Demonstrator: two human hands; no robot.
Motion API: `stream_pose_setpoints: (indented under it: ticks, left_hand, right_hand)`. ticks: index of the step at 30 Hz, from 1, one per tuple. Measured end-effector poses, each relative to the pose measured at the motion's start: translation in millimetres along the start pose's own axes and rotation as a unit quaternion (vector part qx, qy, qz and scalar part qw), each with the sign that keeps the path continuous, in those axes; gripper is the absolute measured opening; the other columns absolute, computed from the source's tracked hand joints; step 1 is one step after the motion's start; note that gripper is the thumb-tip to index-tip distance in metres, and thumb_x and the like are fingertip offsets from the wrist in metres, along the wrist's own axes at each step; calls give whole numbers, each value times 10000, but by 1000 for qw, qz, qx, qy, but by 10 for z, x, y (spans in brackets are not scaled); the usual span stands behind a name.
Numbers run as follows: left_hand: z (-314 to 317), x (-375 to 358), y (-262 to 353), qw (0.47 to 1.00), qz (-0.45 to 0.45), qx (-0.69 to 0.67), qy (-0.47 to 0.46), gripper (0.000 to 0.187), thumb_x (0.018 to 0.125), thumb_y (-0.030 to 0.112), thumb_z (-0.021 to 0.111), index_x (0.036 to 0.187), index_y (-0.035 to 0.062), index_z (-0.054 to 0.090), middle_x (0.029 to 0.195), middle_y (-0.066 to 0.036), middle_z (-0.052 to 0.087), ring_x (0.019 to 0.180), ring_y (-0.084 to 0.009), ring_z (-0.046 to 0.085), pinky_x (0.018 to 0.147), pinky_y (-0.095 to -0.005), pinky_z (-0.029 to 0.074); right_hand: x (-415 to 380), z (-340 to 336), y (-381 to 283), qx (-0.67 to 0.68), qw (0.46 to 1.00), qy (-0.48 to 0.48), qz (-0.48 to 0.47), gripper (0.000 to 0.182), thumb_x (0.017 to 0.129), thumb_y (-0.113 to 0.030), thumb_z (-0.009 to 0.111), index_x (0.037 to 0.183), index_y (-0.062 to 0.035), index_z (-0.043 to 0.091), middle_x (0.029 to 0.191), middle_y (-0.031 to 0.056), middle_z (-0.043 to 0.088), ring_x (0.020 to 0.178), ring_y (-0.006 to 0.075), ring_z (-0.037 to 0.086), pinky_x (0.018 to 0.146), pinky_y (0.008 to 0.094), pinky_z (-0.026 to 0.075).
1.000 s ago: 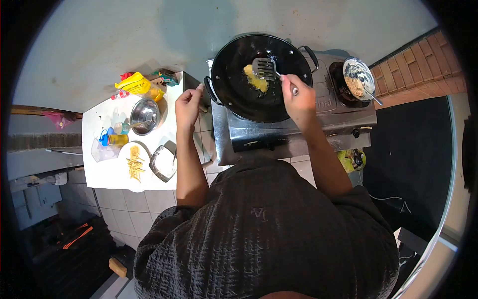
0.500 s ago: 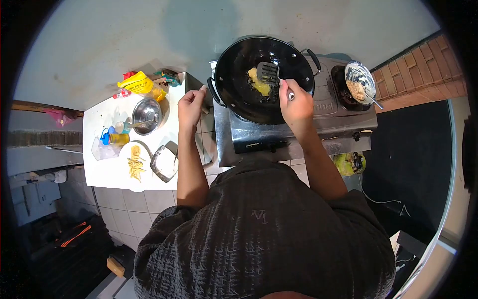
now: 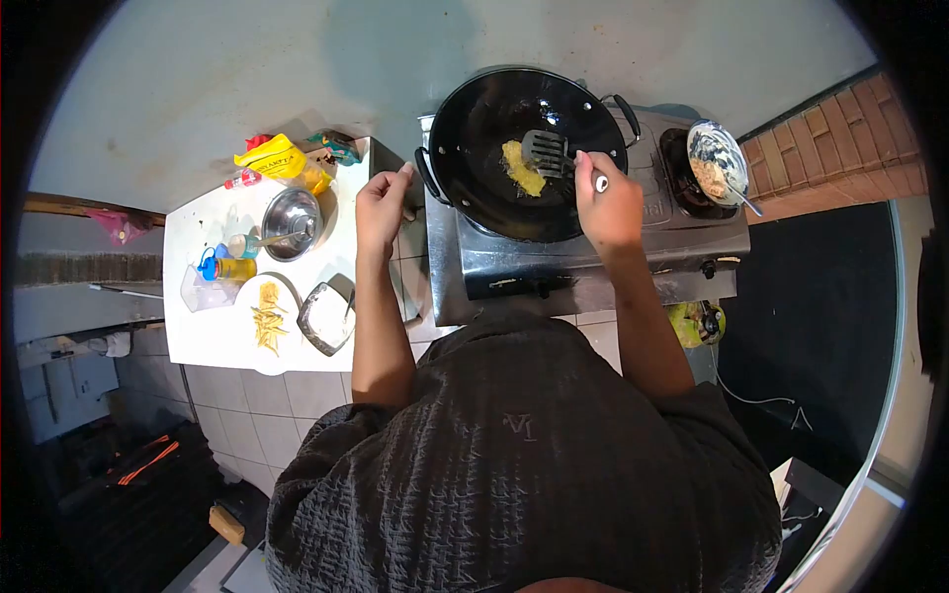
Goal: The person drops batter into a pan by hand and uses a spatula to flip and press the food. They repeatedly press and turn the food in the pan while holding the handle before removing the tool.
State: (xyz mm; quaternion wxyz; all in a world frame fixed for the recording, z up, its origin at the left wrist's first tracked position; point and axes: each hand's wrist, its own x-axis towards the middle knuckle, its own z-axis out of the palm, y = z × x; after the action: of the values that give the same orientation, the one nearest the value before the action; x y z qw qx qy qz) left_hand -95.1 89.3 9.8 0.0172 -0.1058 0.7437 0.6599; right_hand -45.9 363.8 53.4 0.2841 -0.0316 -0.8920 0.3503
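Note:
My right hand [image 3: 609, 203] grips a slotted spatula [image 3: 545, 153] by its handle. The dark spatula head is over the black wok [image 3: 484, 212], beside a yellow, frying piece of food [image 3: 521, 170] on the wok's bottom. Whether spatula and food touch is hard to tell. My left hand [image 3: 382, 210] is held up just left of the wok's left handle [image 3: 429, 178], its fingers curled in and nothing visible in them.
Right of the wok, a bowl of batter [image 3: 716, 163] with a spoon rests on the other burner of the stove [image 3: 593, 272]. On the white table [image 3: 203, 341] are a plate of fried strips [image 3: 267, 321], a metal bowl [image 3: 287, 212], a square dish of white powder [image 3: 326, 318], bottles and a yellow packet [image 3: 272, 158].
My right hand and the spatula have shifted to the right, off the food, and more of the yellow piece now shows. My left hand stays nearly still.

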Motion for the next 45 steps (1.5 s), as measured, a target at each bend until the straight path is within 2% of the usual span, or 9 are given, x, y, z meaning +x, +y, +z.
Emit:
stream_pose_setpoints:
  ticks: [3,5,7,9,18,23,32,34,45]
  left_hand:
    - [11,11,-17,1000,-4,4,0,280,892,276,665,736,45,631,643,57,502,584,-29,386,507,-207,299]
    - [17,2,-14,1000,-13,8,0,281,892,278,665,736,46,630,643,58,501,585,-29,382,512,-208,297]
    - [16,-22,19,1000,-15,-4,-5,285,893,279,666,734,46,628,646,62,500,587,-31,376,522,-210,296]
    - [-15,-33,44,1000,-19,-1,1,287,892,279,668,733,44,626,650,63,503,592,-33,378,529,-210,299]
    - [-35,-47,-5,1000,-19,-1,11,292,886,279,680,732,37,624,700,52,544,643,-39,404,587,-206,324]
    - [-57,-31,-5,999,-30,-10,14,292,884,279,683,725,41,623,702,51,545,649,-40,408,592,-204,327]
    - [-35,14,-67,1000,-23,-16,10,294,888,275,682,713,48,617,674,65,514,601,-29,354,551,-199,284]
    - [-38,60,-160,999,19,-25,17,286,883,330,681,757,75,651,606,91,478,479,-6,293,445,-203,198]
    - [-34,39,-124,999,18,-23,18,278,891,314,676,748,79,636,564,104,410,464,-6,272,442,-207,179]
  right_hand:
    - [27,118,73,9,1000,13,4,146,907,-196,611,863,-57,620,687,202,617,644,396,616,531,429,464]
    - [65,219,108,38,997,50,-41,160,913,-211,613,904,-56,649,686,199,602,619,370,611,530,358,459]
    - [86,172,77,25,999,26,-22,169,915,-219,611,897,-54,645,696,197,606,624,378,606,528,361,457]
    - [99,62,21,-21,1000,-6,13,176,914,-229,595,859,-65,627,678,190,616,646,400,611,559,435,471]
    - [125,73,100,5,999,35,11,226,920,-258,587,851,-48,636,683,212,614,641,399,617,546,439,470]
    - [84,27,1,13,1000,-19,6,205,912,-231,605,829,-44,627,667,214,595,634,399,605,531,432,459]
    - [89,94,8,30,999,-7,-15,189,901,-232,623,850,-51,642,721,202,622,668,400,613,550,420,471]
    - [73,25,8,11,1000,-15,-12,192,901,-232,623,845,-49,640,715,202,620,667,401,611,548,420,469]
    - [130,-72,4,14,1000,18,14,174,903,-220,626,867,-51,646,692,190,620,638,380,616,543,396,462]
